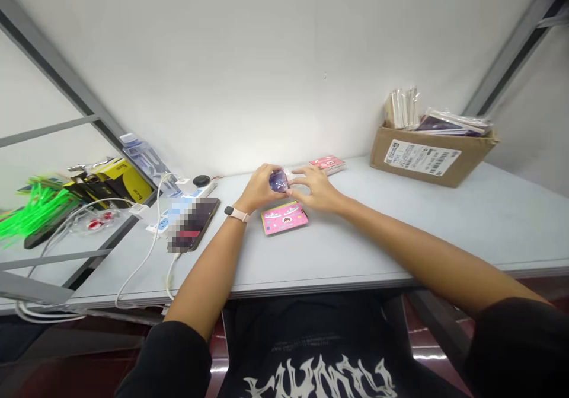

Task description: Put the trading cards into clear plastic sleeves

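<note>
Small purple item (278, 181) between both hands, above the table

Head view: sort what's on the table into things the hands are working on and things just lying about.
In hand:
- small purple item, held between left hand and right hand
- pink card, flat just below the hands

Lying about:
- second pink pack
- cardboard box of sleeved packs
- phone
- power strip
- yellow box
- green strands
</note>
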{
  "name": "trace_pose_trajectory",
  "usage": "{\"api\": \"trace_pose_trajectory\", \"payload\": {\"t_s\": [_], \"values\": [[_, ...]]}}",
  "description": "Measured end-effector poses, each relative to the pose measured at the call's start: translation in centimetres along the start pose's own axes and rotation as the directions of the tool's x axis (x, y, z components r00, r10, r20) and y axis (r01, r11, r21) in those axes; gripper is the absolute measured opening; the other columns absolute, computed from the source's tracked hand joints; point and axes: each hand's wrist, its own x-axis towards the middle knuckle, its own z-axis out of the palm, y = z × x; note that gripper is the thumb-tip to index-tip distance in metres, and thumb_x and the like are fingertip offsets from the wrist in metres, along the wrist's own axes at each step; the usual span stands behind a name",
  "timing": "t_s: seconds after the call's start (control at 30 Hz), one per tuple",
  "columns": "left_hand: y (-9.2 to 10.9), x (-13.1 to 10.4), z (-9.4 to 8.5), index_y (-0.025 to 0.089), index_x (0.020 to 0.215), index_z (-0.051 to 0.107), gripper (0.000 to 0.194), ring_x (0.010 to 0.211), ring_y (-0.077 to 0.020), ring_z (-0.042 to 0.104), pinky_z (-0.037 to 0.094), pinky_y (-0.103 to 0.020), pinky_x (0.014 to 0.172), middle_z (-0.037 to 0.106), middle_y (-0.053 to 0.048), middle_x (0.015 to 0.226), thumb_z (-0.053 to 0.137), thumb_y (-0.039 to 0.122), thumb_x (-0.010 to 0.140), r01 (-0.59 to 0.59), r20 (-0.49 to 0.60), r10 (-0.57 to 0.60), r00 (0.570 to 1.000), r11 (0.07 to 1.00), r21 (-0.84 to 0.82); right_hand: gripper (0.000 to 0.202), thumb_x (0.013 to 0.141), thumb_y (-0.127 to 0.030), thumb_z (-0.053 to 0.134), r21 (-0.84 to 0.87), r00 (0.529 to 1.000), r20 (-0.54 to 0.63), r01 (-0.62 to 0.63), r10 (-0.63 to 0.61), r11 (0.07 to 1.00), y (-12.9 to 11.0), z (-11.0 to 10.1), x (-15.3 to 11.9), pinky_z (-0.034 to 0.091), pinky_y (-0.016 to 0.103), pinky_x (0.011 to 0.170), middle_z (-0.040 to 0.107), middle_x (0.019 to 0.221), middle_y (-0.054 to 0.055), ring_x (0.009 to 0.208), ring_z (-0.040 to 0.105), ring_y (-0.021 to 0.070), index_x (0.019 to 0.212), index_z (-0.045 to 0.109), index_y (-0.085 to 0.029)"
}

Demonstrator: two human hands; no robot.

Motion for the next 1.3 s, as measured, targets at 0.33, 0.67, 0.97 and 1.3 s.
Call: {"api": "trace_pose_trajectory", "payload": {"t_s": [0.33, 0.67, 0.97, 1.3], "values": [[0.5, 0.0, -0.2, 0.024, 0.126, 0.060, 0.066, 0.119, -0.0318, 0.065, 0.054, -0.050, 0.106, 0.067, -0.010, 0.125, 0.094, 0.033, 0.069, 0.003, 0.027, -0.004, 1.000, 0.999, 0.042, 0.020, 0.092, -0.042, 0.072, 0.409, 0.984, -0.034, -0.146, 0.175, 0.901, -0.3, -0.9, 0.9, 0.054, 0.050, 0.109, 0.084, 0.110, 0.006, 0.112, 0.075, 0.0304, 0.082, 0.080, -0.027], [1.0, -0.1, -0.1, 0.022, 0.127, 0.059, 0.066, 0.119, -0.0344, 0.063, 0.053, -0.051, 0.105, 0.065, -0.012, 0.125, 0.092, 0.030, 0.070, -0.050, 0.013, 0.049, 0.999, 0.994, 0.099, 0.025, 0.092, -0.042, 0.068, 0.481, 0.909, 0.026, -0.376, 0.415, 0.792, -1.1, -1.4, 1.2, 0.053, 0.050, 0.107, 0.084, 0.099, 0.006, 0.107, 0.074, 0.0309, 0.080, 0.079, -0.023], [2.5, 0.0, 0.1, 0.023, 0.127, 0.059, 0.056, 0.116, -0.0344, 0.062, 0.054, -0.050, 0.102, 0.065, -0.013, 0.124, 0.086, 0.030, 0.078, -0.107, 0.040, 0.102, 0.994, 0.982, 0.153, 0.020, 0.083, -0.040, 0.073, 0.556, 0.887, 0.039, -0.401, 0.459, 0.728, -0.5, -1.2, 1.5, 0.057, 0.046, 0.093, 0.080, 0.088, 0.007, 0.094, 0.073, 0.0298, 0.073, 0.075, -0.024], [1.4, 0.0, 0.4, 0.024, 0.124, 0.060, 0.058, 0.116, -0.0347, 0.063, 0.053, -0.052, 0.102, 0.067, -0.011, 0.122, 0.088, 0.031, 0.074, -0.042, 0.076, 0.031, 0.997, 0.987, 0.152, 0.028, 0.085, -0.048, 0.068, 0.600, 0.924, -0.069, -0.263, 0.376, 0.755, -0.4, -1.7, 1.6, 0.054, 0.044, 0.098, 0.082, 0.097, 0.008, 0.102, 0.073, 0.0279, 0.080, 0.077, -0.022]]}}
